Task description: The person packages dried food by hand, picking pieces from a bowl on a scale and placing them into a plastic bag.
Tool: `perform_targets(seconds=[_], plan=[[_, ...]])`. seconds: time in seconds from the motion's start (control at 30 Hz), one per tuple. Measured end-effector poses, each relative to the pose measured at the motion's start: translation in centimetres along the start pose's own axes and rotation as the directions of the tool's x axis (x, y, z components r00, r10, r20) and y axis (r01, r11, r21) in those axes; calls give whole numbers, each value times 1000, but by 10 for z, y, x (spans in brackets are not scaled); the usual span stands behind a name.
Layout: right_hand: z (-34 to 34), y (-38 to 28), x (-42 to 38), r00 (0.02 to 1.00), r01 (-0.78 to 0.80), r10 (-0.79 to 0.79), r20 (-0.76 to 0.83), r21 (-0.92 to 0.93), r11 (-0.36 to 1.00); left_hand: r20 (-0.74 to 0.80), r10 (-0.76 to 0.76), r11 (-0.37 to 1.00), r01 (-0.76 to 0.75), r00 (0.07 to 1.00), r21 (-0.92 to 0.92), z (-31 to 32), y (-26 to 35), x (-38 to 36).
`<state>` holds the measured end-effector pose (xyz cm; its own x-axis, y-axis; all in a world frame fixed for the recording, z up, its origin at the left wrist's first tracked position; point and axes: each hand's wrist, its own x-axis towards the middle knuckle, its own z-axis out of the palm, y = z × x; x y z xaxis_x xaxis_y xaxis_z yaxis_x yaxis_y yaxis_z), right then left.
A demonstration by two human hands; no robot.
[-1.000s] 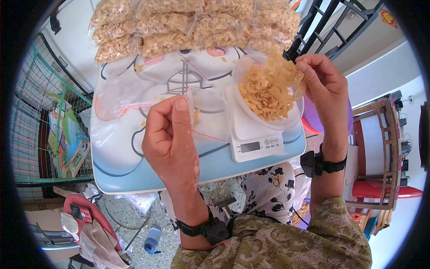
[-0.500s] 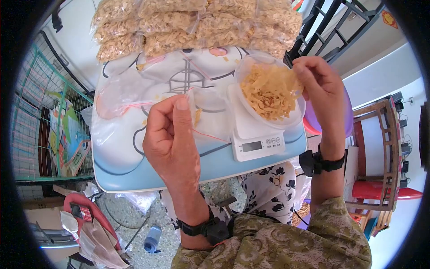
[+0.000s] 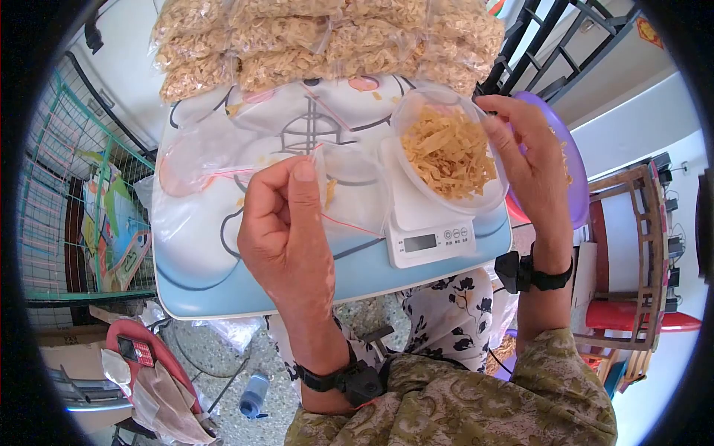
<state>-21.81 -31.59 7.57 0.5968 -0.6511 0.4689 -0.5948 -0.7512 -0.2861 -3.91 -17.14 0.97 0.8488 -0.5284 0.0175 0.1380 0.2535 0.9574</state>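
A clear plastic bowl [image 3: 497, 197] of yellowish dried flakes [image 3: 446, 152] sits on a white digital scale [image 3: 431, 249]. At the bowl's right rim is my right hand [image 3: 532, 145], its thumb and fingers gripping the edge. My left hand [image 3: 286, 215] pinches the edge of a transparent zip bag [image 3: 357, 186] with a red line, left of the scale. A small flake shows in or under that bag. More clear bags [image 3: 201, 160] lie on the left of the table [image 3: 193, 275].
Filled bags [image 3: 290, 44] are stacked at the table's back. A purple basin [image 3: 576, 178] stands beyond my right hand. A green wire cage [image 3: 89, 201] is at the left, a red stool [image 3: 167, 346] with a phone at lower left, and a blue bottle [image 3: 254, 395] on the floor.
The flakes that my right hand held over the bowl are no longer in its fingers. That hand has shifted slightly to the bowl's rim, and more of the purple basin shows. My left hand stays put.
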Motion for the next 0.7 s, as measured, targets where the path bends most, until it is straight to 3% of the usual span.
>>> perform_targets(seconds=[0.03,0.1,0.53,0.6,0.63,0.7], plan=[[-2,-3,0,1000,-2,2,-1,0,1000,0,4,1000,-4,1000,-9,0,0,0],[-3,-11,-1,959,280,-271,88,-112,953,7,8,1000,-7,1000,-18,1,-1,-1],[30,-4,2,978,152,-101,185,-289,945,-3,-5,1000,5,1000,7,0,1,1],[27,-2,2,992,81,-78,95,-34,996,3,10,1000,-10,1000,-4,-1,-1,1],[25,0,2,992,81,-77,95,-34,996,10,26,1000,-26,1000,-17,-1,-1,1],[20,3,5,983,173,-168,-76,61,983,12,23,1000,-23,1000,-16,-1,-1,1]])
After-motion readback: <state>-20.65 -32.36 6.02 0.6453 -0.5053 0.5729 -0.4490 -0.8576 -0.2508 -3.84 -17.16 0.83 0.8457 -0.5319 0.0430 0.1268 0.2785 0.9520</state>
